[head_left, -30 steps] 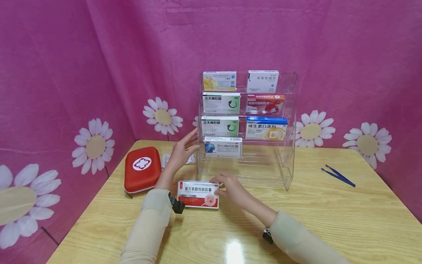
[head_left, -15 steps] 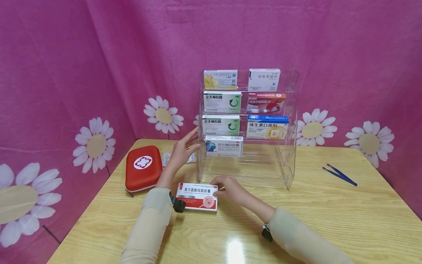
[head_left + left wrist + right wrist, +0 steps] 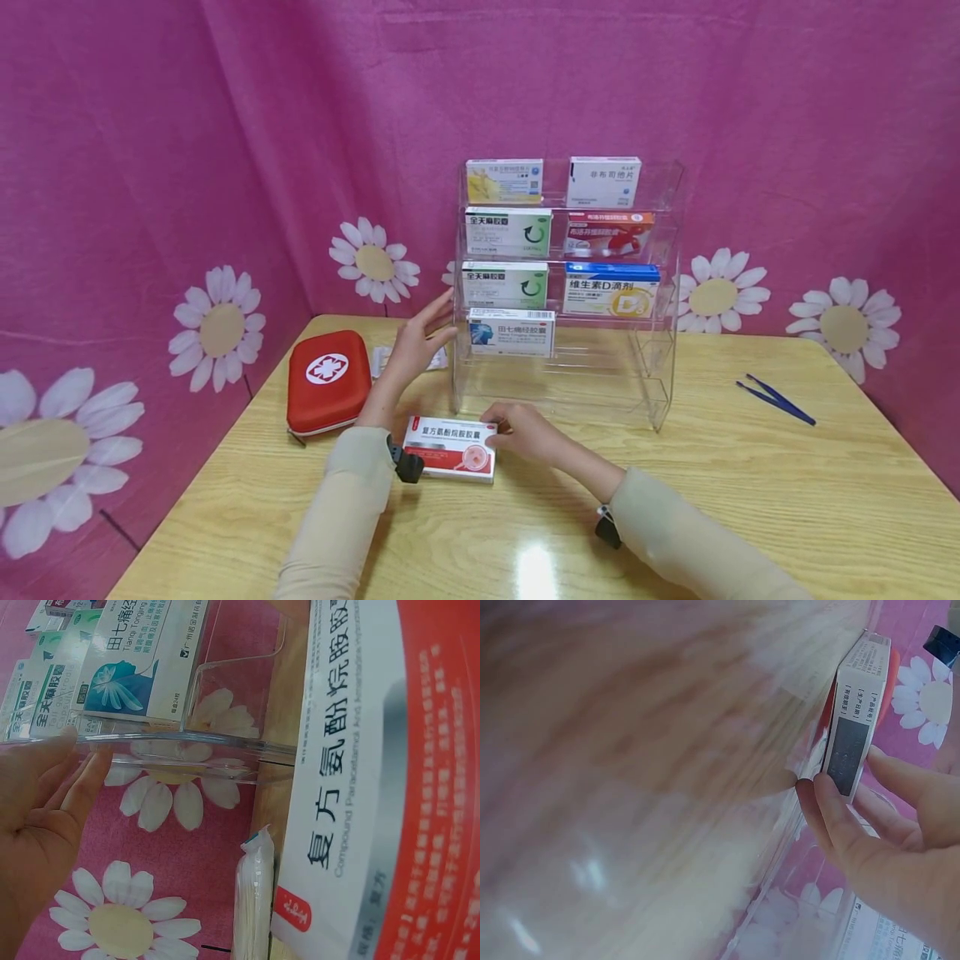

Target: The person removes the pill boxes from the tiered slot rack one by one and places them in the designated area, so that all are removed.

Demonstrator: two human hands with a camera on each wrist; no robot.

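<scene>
In the head view, my right hand pinches the right end of a white and red capsule box, low over the table in front of a clear tiered display rack. The right wrist view shows the thumb and fingers on either side of the box end. My left hand has its fingers extended and touches the rack's left side; the left wrist view shows the fingertips at the clear edge. On the rack's lowest filled tier, near that hand, stands a white and blue medicine box.
More medicine boxes fill the upper tiers, among them a blue and white vitamin D box. A red first-aid case lies at the left, beside a small white packet. Blue tweezers lie at the right. A pink curtain hangs behind.
My right hand and the capsule box have shifted slightly toward the person, and the box seems to lean back a little more. The left hand stays at the rack's side.
</scene>
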